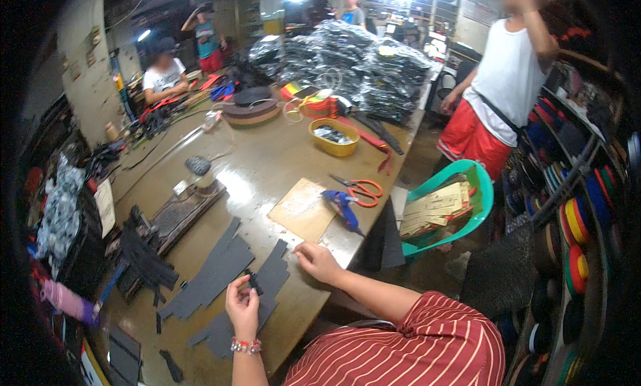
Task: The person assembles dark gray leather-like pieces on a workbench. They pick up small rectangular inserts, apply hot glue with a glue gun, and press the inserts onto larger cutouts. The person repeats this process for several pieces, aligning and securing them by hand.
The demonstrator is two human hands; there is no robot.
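My left hand (242, 307), with a beaded bracelet at its wrist, pinches a small black piece (254, 283) above the table. Under it lie dark grey flat pieces with stepped edges (212, 271), spread in overlapping rows. My right hand (319, 263) is closed, thumb against fingers, near the table's edge; what the fingertips hold, if anything, is too small to name. Just beyond it a blue glue gun (341, 206) rests on a tan board (298, 211), its nozzle toward me. Orange-handled scissors (364, 191) lie past the glue gun.
A wooden block with a small device (190, 206) stands left of centre. Farther off are a yellow tub (332, 145), rolled webbing (250, 111) and a heap of plastic-wrapped packs (347, 65). A green chair (486, 199) holds papers at right. A person in red shorts (471, 142) stands beyond it.
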